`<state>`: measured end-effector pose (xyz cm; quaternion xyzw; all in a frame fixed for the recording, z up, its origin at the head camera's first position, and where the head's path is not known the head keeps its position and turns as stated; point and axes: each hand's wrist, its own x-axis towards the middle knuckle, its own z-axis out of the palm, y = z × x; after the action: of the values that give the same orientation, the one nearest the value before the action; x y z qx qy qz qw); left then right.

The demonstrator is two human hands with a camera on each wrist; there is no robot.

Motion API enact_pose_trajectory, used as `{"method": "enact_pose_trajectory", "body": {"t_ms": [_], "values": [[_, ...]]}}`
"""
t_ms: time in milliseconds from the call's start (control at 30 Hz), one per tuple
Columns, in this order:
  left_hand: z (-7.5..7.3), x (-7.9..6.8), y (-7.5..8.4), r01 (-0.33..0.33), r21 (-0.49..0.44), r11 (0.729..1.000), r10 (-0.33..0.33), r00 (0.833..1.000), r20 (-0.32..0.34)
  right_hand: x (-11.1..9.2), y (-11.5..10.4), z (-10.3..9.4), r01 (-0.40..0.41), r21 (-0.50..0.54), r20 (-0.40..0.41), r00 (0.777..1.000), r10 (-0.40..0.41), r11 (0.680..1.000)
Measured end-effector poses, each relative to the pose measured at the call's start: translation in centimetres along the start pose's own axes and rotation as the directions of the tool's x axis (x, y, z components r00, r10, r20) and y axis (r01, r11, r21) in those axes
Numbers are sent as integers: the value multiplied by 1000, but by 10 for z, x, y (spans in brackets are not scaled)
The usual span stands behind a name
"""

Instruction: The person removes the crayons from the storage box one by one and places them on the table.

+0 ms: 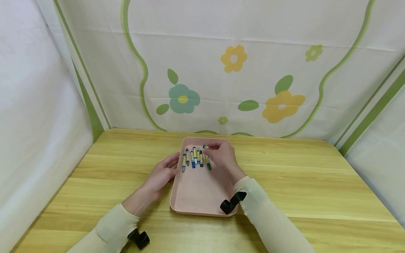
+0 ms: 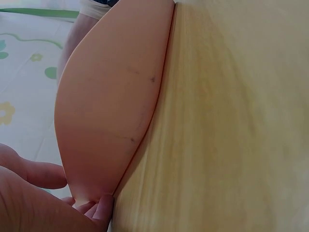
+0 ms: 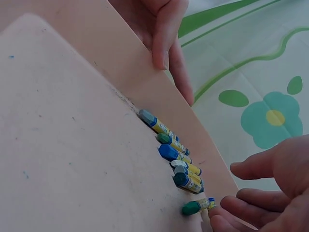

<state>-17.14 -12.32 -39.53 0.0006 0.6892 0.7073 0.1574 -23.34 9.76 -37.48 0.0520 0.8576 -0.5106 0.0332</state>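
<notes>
A pink tray (image 1: 202,196) lies on the wooden table, with several crayons (image 1: 194,158) in yellow and blue wrappers side by side near its far end. My left hand (image 1: 161,175) grips the tray's left side, thumb and fingers at the wall (image 2: 106,111). My right hand (image 1: 223,156) reaches over the far right part of the tray. Its fingertips touch the wrapped end of a dark green crayon (image 3: 193,208), which lies a little apart from the row; the thumb stands away from it. Closest to the left wall is a grey crayon (image 3: 148,117).
The wooden table (image 1: 300,182) stretches out on both sides of the tray. Behind it hangs a white cloth (image 1: 202,70) with printed flowers. Black wrist mounts (image 1: 138,239) sit on both sleeves. Small coloured specks mark the tray floor.
</notes>
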Motion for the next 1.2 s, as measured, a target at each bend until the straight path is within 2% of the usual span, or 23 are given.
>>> {"method": "enact_pose_trajectory", "body": {"t_ms": [500,867,1200], "values": [[2,-1,2,18,4,1000,-18,1000,-14,5,6,-1,6,12,74,997,-7,1000],[1,1,1,22,-3,1000,-22,1000,-20,10,9,2,36,-111,54,998,-30,993],[-1,3,-1,26,6,1000,-25,999,-26,11,10,4,32,-171,54,998,-23,985]]}}
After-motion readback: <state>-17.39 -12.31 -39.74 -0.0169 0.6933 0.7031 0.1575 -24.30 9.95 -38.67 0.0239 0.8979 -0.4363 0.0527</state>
